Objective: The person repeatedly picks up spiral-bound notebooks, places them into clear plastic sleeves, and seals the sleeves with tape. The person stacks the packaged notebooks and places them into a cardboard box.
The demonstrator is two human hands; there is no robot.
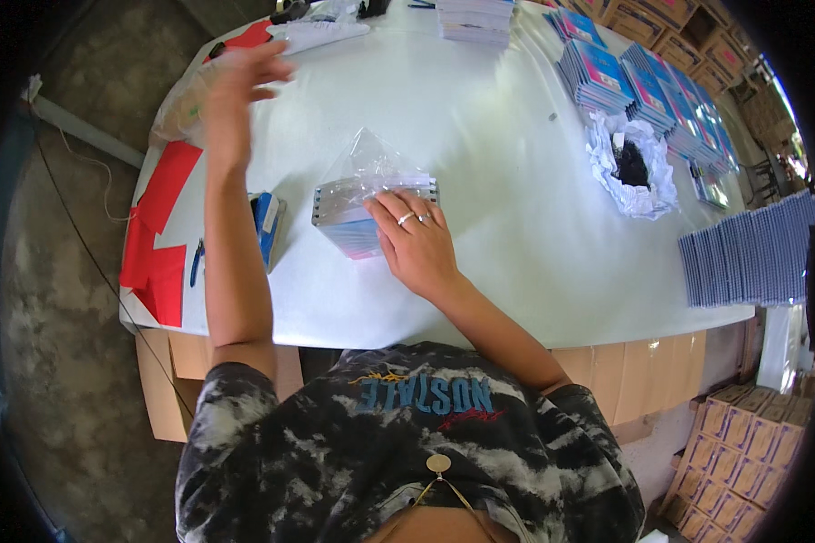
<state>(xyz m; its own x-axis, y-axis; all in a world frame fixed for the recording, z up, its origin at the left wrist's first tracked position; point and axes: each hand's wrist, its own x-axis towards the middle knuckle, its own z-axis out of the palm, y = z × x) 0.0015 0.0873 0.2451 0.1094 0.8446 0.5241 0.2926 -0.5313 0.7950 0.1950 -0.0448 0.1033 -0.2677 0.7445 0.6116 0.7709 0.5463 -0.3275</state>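
Observation:
A stack of spiral notebooks (351,237) stands near the middle of the table's front side, with dark bindings along its edges and pink and blue lower down. Clear plastic film (364,161) lies over its top and rises to a crumpled point on the far side. My right hand (418,237), wearing rings, rests on the film and the stack's right part with its fingers laid flat. Raised over the table's far left, my left hand (247,77) is smeared by motion, its fingers apart and nothing visible in them.
Red sheets (165,195), a blue-handled tool (196,262) and a blue box (267,226) lie at left. Stacked books (602,77) fill the far right, near a crumpled white bag (632,167) holding dark pieces. A notebook row (747,253) stands at the right edge.

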